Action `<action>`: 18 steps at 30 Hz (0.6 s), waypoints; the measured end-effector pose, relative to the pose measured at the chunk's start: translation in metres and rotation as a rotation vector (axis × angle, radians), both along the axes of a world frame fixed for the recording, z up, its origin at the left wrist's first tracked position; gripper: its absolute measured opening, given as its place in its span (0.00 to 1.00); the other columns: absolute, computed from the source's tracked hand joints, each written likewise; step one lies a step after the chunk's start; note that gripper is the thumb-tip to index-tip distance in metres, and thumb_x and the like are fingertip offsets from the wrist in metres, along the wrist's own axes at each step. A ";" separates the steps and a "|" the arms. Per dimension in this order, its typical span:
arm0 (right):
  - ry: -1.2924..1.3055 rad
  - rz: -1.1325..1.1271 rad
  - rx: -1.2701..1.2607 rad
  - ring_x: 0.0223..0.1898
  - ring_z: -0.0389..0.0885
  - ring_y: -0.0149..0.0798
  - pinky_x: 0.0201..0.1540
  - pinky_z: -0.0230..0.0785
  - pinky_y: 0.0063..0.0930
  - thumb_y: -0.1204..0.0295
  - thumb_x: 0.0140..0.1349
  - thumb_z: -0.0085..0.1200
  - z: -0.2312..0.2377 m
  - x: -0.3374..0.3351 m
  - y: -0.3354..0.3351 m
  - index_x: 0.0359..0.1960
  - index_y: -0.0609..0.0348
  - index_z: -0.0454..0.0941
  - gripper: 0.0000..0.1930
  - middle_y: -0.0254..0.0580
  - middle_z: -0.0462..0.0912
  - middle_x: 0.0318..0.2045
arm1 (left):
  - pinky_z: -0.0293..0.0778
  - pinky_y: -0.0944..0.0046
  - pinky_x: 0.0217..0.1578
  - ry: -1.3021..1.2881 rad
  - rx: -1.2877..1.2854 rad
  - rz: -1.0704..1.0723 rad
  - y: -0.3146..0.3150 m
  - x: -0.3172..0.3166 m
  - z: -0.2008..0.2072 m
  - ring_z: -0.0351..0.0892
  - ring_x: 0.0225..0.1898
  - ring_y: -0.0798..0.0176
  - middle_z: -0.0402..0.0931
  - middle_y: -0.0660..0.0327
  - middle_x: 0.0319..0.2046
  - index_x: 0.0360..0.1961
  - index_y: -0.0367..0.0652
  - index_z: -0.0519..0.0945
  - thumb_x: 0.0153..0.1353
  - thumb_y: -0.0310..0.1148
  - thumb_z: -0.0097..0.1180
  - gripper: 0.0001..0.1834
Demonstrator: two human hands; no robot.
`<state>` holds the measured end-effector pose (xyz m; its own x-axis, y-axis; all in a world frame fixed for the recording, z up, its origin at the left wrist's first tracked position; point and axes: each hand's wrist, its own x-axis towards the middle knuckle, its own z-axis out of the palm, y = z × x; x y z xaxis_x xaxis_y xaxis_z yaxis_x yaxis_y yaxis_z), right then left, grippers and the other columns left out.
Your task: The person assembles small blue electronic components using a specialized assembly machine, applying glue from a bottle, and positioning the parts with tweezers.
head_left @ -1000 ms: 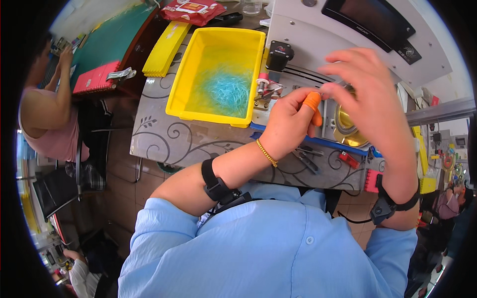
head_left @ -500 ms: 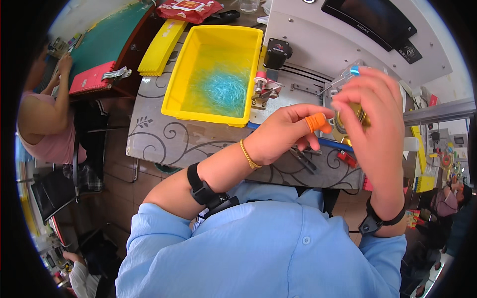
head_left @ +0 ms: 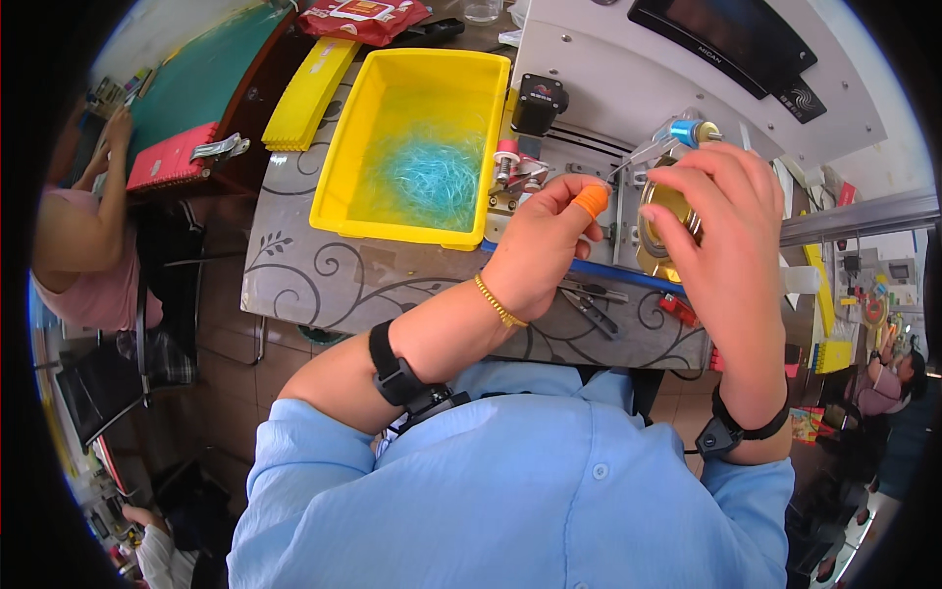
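Note:
My left hand (head_left: 548, 234) is closed in a pinch, an orange finger cover (head_left: 591, 201) on its thumb. What the fingertips hold, if anything, is too small to make out. They are at the front of the machine's metal bed, beside the lower end of a thin metal arm (head_left: 638, 157). My right hand (head_left: 728, 211) is raised with its fingers curved and apart, and nothing shows in them. Right by its thumb stands a round brass-coloured wheel (head_left: 655, 263), partly covered by the hand. A blue cylinder with a brass end (head_left: 684, 132) is just beyond the fingers.
A yellow tub (head_left: 329, 201) with thin blue strands (head_left: 432, 177) stands left of the machine (head_left: 589, 59). Small hand tools (head_left: 592, 312) and a red object (head_left: 677, 309) lie at the front of the table. A person (head_left: 93, 236) sits at a green-topped desk far left.
My left hand has moved left and up, its fingers now drawn together. My right hand has come down and slightly left, uncovering the blue cylinder and more of the brass-coloured wheel.

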<state>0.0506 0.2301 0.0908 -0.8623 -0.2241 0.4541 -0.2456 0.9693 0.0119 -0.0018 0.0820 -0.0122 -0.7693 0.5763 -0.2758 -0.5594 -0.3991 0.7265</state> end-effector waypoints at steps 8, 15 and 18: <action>0.062 0.078 0.068 0.47 0.73 0.41 0.62 0.57 0.45 0.73 0.47 0.64 -0.004 -0.024 -0.020 0.30 0.57 0.81 0.08 0.35 0.76 0.33 | 0.65 0.73 0.33 -0.085 0.160 0.019 0.006 -0.007 -0.004 0.69 0.32 0.75 0.74 0.71 0.36 0.47 0.46 0.74 0.69 0.38 0.51 0.10; 0.086 0.078 0.051 0.48 0.74 0.43 0.62 0.56 0.47 0.75 0.49 0.62 -0.006 -0.022 -0.028 0.27 0.55 0.76 0.06 0.37 0.76 0.33 | 0.68 0.72 0.39 -0.035 0.228 -0.179 -0.029 -0.003 0.005 0.74 0.39 0.75 0.76 0.68 0.42 0.52 0.45 0.74 0.70 0.39 0.49 0.14; 0.131 0.116 0.014 0.51 0.74 0.42 0.63 0.55 0.49 0.76 0.50 0.62 -0.008 -0.005 -0.036 0.28 0.54 0.76 0.06 0.36 0.76 0.33 | 0.69 0.71 0.43 -0.109 0.199 -0.231 -0.052 0.003 0.023 0.75 0.44 0.72 0.77 0.67 0.45 0.52 0.45 0.74 0.69 0.40 0.49 0.15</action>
